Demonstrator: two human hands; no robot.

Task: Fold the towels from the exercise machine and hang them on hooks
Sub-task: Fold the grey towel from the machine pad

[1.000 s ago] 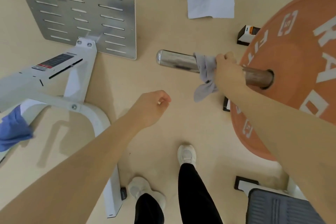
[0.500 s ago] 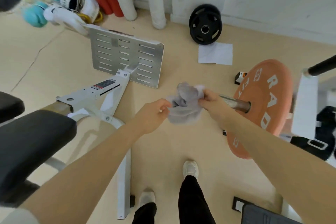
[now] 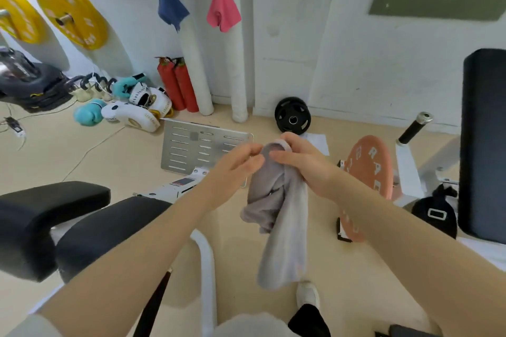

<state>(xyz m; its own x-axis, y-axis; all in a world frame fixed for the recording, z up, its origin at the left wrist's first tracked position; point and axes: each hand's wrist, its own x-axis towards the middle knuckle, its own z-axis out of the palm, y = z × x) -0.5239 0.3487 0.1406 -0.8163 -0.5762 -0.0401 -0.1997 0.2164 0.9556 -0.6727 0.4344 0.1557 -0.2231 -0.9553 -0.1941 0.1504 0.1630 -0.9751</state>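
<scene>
Landmark: the grey towel (image 3: 279, 216), taken as the reference for every place below.
Towel position: held in mid-air in front of the person, above the floor (image 3: 82, 156), its upper edge bunched between both hands and the rest hanging down in loose, uneven folds.
Right hand (image 3: 304, 164): at the towel's top right; its grip is closed on the upper edge, fingers curled over the cloth.
Left hand (image 3: 235, 164): at the towel's top left; the fingertips seem to pinch the edge, though motion blur makes the contact hard to confirm.
Handling: the towel looks light, soft and limp, with no stiffness of its own; it will sag wherever it is not supported and should not slip from dry fingers.
Where to hold: probably best taken at two corners of one edge and spread flat before folding, since the present bunched hold leaves the cloth twisted.
Hooks: beyond and above the towel on the white wall, a blue towel (image 3: 171, 7) and a pink towel (image 3: 223, 9) hang already.
Machine: the orange weight plate (image 3: 369, 169) stands to the towel's right.
Stage: folding is judged not yet done.
</scene>
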